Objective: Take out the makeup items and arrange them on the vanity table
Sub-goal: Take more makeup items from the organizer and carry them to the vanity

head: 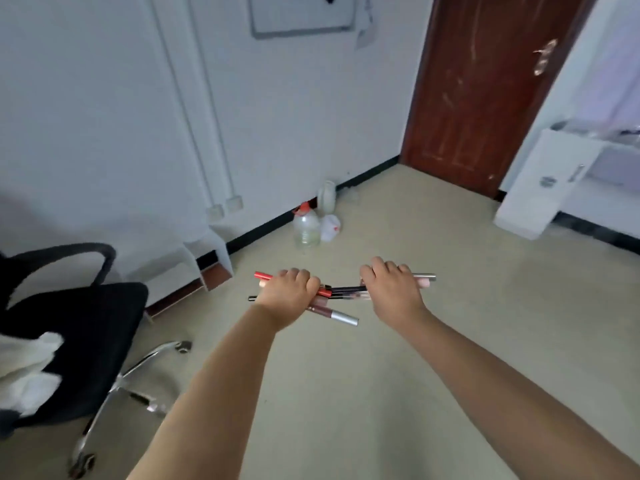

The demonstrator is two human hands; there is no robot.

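Observation:
Both hands are held out in front of me over the beige floor, each gripping a bundle of slim makeup sticks. My left hand (285, 294) curls round several: a red pencil (325, 292), a thin black pencil (252, 298) and a brown lip gloss tube with a silver cap (335, 315). My right hand (393, 289) grips several more, among them a silver-ended stick (425, 276) and a black pencil (348, 289) that points toward the left hand. The two bundles overlap between the hands. No vanity table can be made out with certainty.
A black office chair (76, 341) with white cloth on it stands at the left. A clear plastic jug (306, 225) and white containers sit by the wall. A brown door (485, 88) is at the back right. A white cabinet (543, 181) stands at the right.

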